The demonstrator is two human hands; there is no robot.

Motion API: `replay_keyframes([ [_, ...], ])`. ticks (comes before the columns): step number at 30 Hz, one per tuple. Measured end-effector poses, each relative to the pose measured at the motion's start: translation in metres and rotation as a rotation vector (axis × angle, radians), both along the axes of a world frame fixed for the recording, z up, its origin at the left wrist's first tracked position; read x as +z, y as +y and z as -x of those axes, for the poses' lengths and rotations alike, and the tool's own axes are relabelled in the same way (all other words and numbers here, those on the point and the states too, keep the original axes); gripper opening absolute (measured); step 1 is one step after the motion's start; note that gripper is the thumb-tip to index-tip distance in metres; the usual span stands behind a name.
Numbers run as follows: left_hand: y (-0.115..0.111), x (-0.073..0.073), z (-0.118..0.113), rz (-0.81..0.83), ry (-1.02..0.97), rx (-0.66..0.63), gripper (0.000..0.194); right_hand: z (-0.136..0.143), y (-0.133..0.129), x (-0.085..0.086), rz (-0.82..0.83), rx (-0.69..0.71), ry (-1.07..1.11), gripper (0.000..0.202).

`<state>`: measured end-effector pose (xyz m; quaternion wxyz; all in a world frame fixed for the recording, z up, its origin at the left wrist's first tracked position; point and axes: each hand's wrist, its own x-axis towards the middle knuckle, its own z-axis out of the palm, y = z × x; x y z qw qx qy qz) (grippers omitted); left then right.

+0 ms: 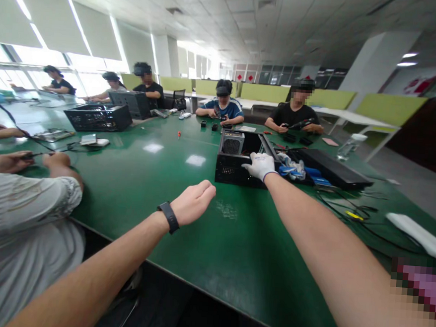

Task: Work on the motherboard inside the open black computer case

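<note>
Over the green table [175,240], my bare left hand [195,200], with a dark watch band on its wrist, is closed with its fingers curled. Anything inside it is hidden, and it is apart from the computer case. My right hand [260,166] wears a white glove and grips the near top edge of an open black computer case [232,168], its thumb stretched along the near panel. Inside the case, a grey power supply [233,143] shows at the left.
Right of the case lie a long black panel [331,169], blue-and-white gloves [294,169], cables [363,228] and a clear bottle [349,148]. Another open case [98,116] stands at left. A co-worker in grey [23,214] sits close on my left; others sit across.
</note>
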<state>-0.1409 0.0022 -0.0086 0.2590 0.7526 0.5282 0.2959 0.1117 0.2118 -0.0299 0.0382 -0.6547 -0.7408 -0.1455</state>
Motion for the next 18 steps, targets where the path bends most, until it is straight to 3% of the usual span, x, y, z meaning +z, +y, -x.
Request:
replay_keyframes([
  [5, 0.000, -0.015, 0.000, 0.040, -0.009, 0.019, 0.032, 0.002, 0.009, 0.002, 0.015, -0.005, -0.009, 0.042],
  [9, -0.006, -0.011, -0.001, 0.030, -0.038, 0.034, 0.027, 0.005, -0.006, 0.004, 0.005, 0.009, -0.030, 0.042],
  [13, -0.011, 0.002, -0.001, -0.015, -0.075, 0.053, 0.023, 0.006, -0.042, 0.002, -0.023, 0.033, -0.038, 0.042],
  [18, -0.013, 0.025, -0.009, -0.066, -0.081, 0.078, 0.022, 0.004, -0.115, -0.005, -0.059, 0.072, -0.021, 0.048],
])
